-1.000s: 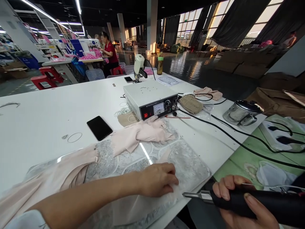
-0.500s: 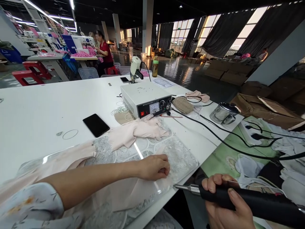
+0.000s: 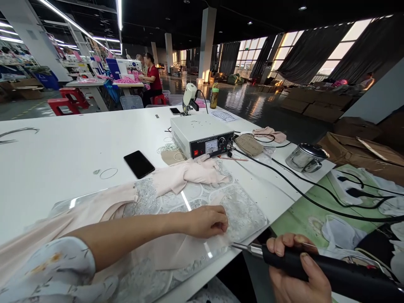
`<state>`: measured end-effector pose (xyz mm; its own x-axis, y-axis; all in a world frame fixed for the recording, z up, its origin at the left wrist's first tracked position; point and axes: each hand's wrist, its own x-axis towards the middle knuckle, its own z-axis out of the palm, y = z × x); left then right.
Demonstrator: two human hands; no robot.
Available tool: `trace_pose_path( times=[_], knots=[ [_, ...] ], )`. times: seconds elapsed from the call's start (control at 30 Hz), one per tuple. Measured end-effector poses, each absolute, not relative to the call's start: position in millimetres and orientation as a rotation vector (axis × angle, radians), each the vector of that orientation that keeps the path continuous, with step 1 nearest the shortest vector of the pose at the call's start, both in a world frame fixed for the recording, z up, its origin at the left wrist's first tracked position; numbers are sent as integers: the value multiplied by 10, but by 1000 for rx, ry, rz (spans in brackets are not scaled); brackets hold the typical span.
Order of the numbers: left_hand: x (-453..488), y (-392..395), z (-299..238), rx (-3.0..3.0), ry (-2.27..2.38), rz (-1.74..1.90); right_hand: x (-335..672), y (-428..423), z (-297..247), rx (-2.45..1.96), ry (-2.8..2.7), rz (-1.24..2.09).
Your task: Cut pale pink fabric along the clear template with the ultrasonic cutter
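Observation:
My left hand [image 3: 206, 221] rests on a clear plate [image 3: 243, 210] with its fingers curled closed; what lies inside them is hidden. A flat piece of pale pink fabric [image 3: 176, 254] spreads below and beside this hand. Wrapped round the black handle of a handheld ultrasonic cutter [image 3: 334, 267] is my right hand [image 3: 296, 267]. The cutter's thin metal tip points left, close to the plate's right edge and the fabric, a short way from my left fingers. Whether the tip touches the fabric I cannot tell. More pink fabric [image 3: 186, 174] lies bunched at the plate's far side.
Behind the plate stands a white control box [image 3: 202, 130] with a meter and a black cable [image 3: 284, 179]. A phone [image 3: 139, 164], a metal-lidded mug [image 3: 306, 158] and a bottle [image 3: 213, 97] are on the white table [image 3: 78, 147]. Farther back, a person in red [image 3: 153, 80] sits at a sewing machine.
The view has turned slightly left and up, so the table's contents appear shifted right. Curved metal pieces show more fully at the left edge. Both hands stay almost in place.

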<state>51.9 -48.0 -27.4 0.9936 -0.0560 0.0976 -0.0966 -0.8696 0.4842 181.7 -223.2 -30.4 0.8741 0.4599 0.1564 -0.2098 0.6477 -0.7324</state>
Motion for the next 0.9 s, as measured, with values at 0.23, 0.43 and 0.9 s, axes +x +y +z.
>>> trace_pose_path(
  times=[0.23,0.43,0.9],
  knots=[
    [445,-443,-285,2822,-500,202,1779,-2253,-296,-806,-351,369],
    [479,-393,-298,2903,-651,243,1774,-2248,-259,-860,-331,341],
    [457,-385,-335,2981,-738,355,1782,-2301,-268,-890,-392,323]
  ],
)
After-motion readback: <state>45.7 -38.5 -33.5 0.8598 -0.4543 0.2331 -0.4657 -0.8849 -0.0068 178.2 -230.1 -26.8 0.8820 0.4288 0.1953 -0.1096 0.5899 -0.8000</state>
